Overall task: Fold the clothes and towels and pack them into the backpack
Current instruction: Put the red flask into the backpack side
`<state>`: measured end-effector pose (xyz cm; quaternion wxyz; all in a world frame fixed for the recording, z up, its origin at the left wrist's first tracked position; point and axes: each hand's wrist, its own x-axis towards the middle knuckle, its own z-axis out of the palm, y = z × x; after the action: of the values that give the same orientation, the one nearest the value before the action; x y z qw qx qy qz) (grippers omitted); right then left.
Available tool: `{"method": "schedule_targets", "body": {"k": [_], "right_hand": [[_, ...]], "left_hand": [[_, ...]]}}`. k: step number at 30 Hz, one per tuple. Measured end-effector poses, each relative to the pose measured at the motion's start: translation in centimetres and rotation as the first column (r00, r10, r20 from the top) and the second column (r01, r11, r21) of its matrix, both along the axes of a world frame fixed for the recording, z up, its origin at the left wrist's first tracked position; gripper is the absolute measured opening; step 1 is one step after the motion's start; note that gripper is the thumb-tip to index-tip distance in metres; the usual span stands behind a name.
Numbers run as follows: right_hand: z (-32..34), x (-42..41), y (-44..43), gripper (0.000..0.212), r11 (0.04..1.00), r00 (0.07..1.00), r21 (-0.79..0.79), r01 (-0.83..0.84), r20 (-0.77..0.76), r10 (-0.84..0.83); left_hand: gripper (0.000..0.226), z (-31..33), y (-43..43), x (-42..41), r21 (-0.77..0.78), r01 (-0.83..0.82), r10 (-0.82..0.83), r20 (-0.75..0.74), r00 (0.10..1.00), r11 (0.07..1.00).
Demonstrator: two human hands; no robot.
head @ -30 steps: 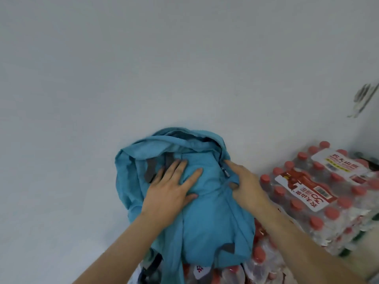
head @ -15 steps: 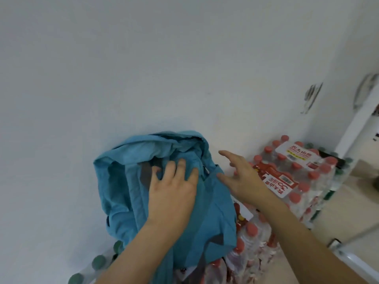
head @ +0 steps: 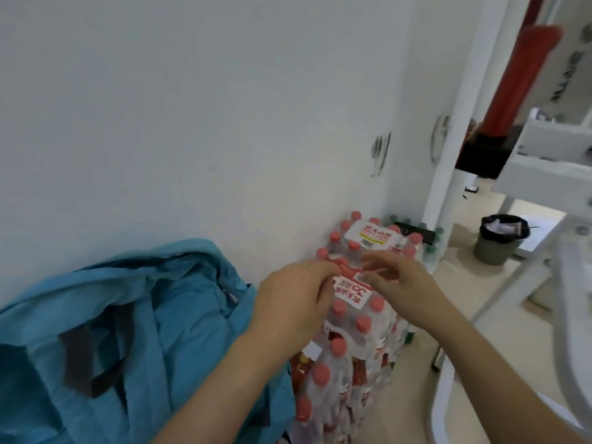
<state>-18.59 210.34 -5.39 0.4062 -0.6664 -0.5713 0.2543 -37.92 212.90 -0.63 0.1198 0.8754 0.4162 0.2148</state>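
The blue backpack (head: 166, 315) leans against the white wall at the lower left, its top zipper shut and dark straps showing on its front. Both my hands are off it and hover to its right, over the packs of bottles. My left hand (head: 294, 302) has loosely curled fingers and holds nothing that I can see. My right hand (head: 407, 290) is close beside it, fingers relaxed and slightly bent, also holding nothing. No clothes or towels are in view.
Shrink-wrapped packs of red-capped water bottles (head: 362, 328) stand stacked along the wall beside the backpack. A white metal frame (head: 544, 177) fills the right side. A grey bin with a black liner (head: 499, 241) stands on the floor beyond it.
Both hands have lifted off the backpack and moved right, in front of the bottle packs. My view has swung right, so the backpack now sits at the lower left.
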Motion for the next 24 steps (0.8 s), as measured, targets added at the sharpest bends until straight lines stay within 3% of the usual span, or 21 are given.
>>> {"method": "schedule_targets", "body": {"k": [6, 10, 14, 20, 24], "right_hand": [[0.1, 9.7, 1.0, 0.016, 0.985, 0.978, 0.003, 0.171, -0.126, -0.169], [1.5, 17.9, 3.7, 0.024, 0.964, 0.944, 0.068, 0.255, -0.233, -0.233], [3.7, 27.2, 8.0, 0.03, 0.916, 0.891, 0.108, 0.385, -0.302, -0.339], [8.4, 38.5, 14.4, 0.057, 0.859, 0.841, 0.151, 0.488, -0.342, -0.418], [10.6, 44.1, 19.7, 0.093, 0.87, 0.831, 0.126, 0.477, -0.386, -0.4]], "left_hand": [[0.024, -1.4, 5.2, 9.8, -0.179, 0.06, -0.01, 0.271, 0.963, 0.982], [0.032, -1.4, 9.8, 18.7, -0.154, 0.125, -0.072, 0.308, 0.949, 0.98], [0.031, -0.7, 14.7, 29.2, -0.229, 0.176, -0.086, 0.355, 0.931, 0.957], [0.043, 2.1, 20.9, 43.6, -0.31, 0.237, -0.075, 0.456, 0.887, 0.921], [0.063, 3.5, 23.9, 50.8, -0.365, 0.289, -0.101, 0.457, 0.884, 0.885]]}}
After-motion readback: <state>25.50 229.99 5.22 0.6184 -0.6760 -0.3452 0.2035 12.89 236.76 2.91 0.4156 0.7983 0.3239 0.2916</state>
